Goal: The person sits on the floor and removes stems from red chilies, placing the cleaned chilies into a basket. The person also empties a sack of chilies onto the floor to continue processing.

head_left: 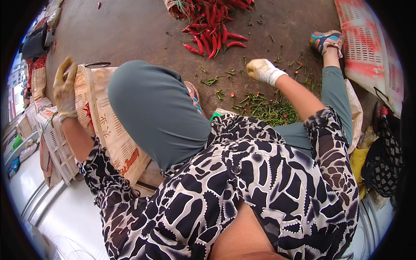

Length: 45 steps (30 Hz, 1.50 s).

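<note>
My left hand (65,89), in a stained pale work glove, is raised at the rim of a plastic crate (102,112) beside my left knee. Its fingers stretch out, slightly apart, with nothing seen in them. Red chili peppers (89,116) show inside that crate, mostly hidden by its wall. Over the floor in front of me, my right hand (261,71), gloved with a white cuff, has its fingers curled closed; whatever they hold is hidden. A heap of red chili peppers (210,32) lies farther off. Below my right hand spreads a pile of green pepper stems (271,108).
A white crate with red patches (366,47) stands at the far right, past my outstretched right foot (327,42). More crates (56,134) line the left side. A woven sack (177,8) lies at the heap's far end. Dark patterned cloth (383,160) lies at right.
</note>
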### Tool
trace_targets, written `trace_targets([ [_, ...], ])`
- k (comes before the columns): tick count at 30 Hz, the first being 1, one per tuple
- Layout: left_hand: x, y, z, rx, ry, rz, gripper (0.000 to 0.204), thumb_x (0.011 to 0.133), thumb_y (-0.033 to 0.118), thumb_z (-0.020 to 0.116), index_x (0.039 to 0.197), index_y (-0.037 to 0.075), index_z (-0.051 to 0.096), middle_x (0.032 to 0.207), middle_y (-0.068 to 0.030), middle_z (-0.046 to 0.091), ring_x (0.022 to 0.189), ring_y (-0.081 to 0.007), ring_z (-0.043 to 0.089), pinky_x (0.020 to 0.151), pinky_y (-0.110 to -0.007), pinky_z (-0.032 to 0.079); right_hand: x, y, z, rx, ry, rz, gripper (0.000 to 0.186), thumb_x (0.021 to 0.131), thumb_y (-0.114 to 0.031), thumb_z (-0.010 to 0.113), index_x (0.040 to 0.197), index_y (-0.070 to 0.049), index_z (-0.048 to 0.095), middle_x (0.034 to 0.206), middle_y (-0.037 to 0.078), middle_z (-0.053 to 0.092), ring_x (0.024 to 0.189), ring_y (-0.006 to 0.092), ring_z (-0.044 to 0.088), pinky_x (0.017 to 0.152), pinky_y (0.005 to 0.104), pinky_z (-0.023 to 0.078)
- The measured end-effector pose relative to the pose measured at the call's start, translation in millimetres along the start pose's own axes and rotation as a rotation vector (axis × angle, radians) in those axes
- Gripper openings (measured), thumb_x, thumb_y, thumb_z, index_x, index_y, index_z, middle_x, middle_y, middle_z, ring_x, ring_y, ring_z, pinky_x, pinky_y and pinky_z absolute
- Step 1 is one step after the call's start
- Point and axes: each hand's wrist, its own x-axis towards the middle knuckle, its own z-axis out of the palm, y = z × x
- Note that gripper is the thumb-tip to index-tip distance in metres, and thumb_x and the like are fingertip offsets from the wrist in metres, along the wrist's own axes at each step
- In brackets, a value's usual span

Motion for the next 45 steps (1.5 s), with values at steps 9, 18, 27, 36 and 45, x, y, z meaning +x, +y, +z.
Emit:
trace_targets([
  [9,46.2,59.6,330.0,-0.655,-1.199,-0.177,0.030,0.088,0.020,0.060,0.116,0.009,0.063,0.099,-0.0009,0.067,0.079,-0.0096,0.059,0.071,-0.025,0.049,89.8,-25.0,-3.0,-0.347,0.432,0.321,0.021,0.076,-0.019,0.065,0.094,-0.008,0.062,0.089,0.012,0.063,0.084,0.0293,0.063,0.073,0.0394,0.050],
  [18,-57.1,72.8,417.3,-1.170,-0.966,-0.639,0.024,0.085,0.019,0.066,0.102,0.003,0.067,0.091,-0.0037,0.066,0.077,-0.0079,0.058,0.066,-0.023,0.047,53.3,-97.9,43.8,0.839,0.238,0.542,0.039,0.083,-0.035,0.062,0.104,-0.002,0.061,0.094,0.021,0.066,0.091,0.0334,0.063,0.080,0.0382,0.048],
  [27,-65.3,62.8,378.6,-0.174,-0.419,0.111,0.017,0.080,0.021,0.065,0.086,0.006,0.063,0.082,-0.0136,0.062,0.079,-0.0305,0.062,0.068,-0.039,0.049,32.0,-108.2,-13.3,1.277,-0.710,-0.083,0.025,0.092,-0.023,0.054,0.098,0.000,0.063,0.078,0.007,0.066,0.064,0.0122,0.060,0.063,0.0264,0.049],
  [36,-64.4,69.3,389.1,-0.532,-0.843,0.026,0.040,0.085,0.014,0.062,0.125,0.014,0.055,0.087,-0.0077,0.064,0.075,-0.0185,0.063,0.069,-0.032,0.050,157.5,-9.8,-46.2,0.376,0.407,0.650,0.050,0.077,-0.048,0.065,0.106,-0.008,0.064,0.100,0.012,0.067,0.096,0.0264,0.062,0.087,0.0347,0.046],
  [45,-40.9,89.4,405.7,-0.720,-0.965,-0.282,0.031,0.093,0.034,0.055,0.093,0.004,0.066,0.073,-0.0064,0.063,0.066,-0.0135,0.057,0.063,-0.028,0.047,75.2,-50.5,-1.2,1.786,0.430,0.457,0.021,0.090,-0.024,0.058,0.095,-0.005,0.067,0.074,-0.005,0.057,0.057,0.0029,0.041,0.051,0.0192,0.036],
])
